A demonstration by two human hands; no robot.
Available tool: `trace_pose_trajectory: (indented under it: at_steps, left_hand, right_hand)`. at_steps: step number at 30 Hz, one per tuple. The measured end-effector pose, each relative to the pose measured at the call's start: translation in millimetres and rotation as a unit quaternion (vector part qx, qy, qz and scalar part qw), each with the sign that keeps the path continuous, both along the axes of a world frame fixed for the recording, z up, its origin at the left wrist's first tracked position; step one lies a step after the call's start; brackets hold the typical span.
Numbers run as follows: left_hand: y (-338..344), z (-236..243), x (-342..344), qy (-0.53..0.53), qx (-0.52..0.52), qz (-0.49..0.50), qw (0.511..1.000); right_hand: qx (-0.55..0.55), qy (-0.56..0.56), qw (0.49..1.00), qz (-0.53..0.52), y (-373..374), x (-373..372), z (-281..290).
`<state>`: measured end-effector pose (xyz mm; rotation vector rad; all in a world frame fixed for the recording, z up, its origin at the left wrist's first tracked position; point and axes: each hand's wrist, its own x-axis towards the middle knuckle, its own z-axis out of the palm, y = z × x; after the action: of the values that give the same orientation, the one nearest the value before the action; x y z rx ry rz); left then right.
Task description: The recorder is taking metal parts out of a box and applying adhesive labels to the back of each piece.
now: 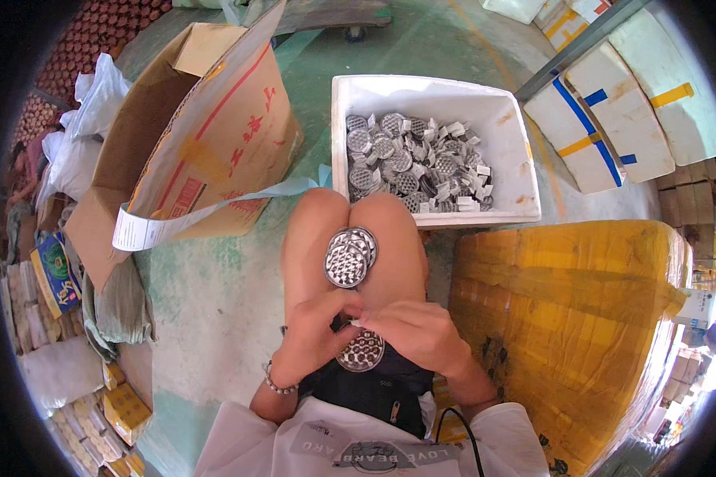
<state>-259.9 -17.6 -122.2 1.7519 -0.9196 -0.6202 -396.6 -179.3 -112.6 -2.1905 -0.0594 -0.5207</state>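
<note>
Both my hands meet over my lap with fingertips together at a small white tag (357, 323). My left hand (320, 327), with a beaded bracelet at the wrist, is closed in a pinch beside the tag. My right hand (414, 332) pinches the tag from the other side. Just below my fingers a round silvery disc (362, 352) with a faceted pattern rests on my lap, partly covered by my hands. A few similar discs (347, 265) lie overlapped on my thighs, beyond my hands.
Ahead, a white foam box (525, 179) holds many tagged discs. An open cardboard box (247, 151) stands left, with a label strip (155, 231) across its front. A yellow-taped carton (565, 318) stands close on my right. Foam panels (612, 103) lean at the far right.
</note>
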Motion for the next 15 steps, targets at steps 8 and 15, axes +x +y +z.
trace_pose_trajectory:
  at_steps: [8, 15]
  left_hand:
    - [5.9, -3.1, 8.3, -0.053, 0.064, -0.091, 0.992]
    - [22.2, -31.2, 46.2, 0.081, -0.102, 0.274, 0.953]
  right_hand:
    - [-0.066, 0.054, 0.995, 0.057, -11.8, 13.6, 14.2]
    - [0.031, 0.046, 0.959, -0.277, -107.1, 48.9, -35.9]
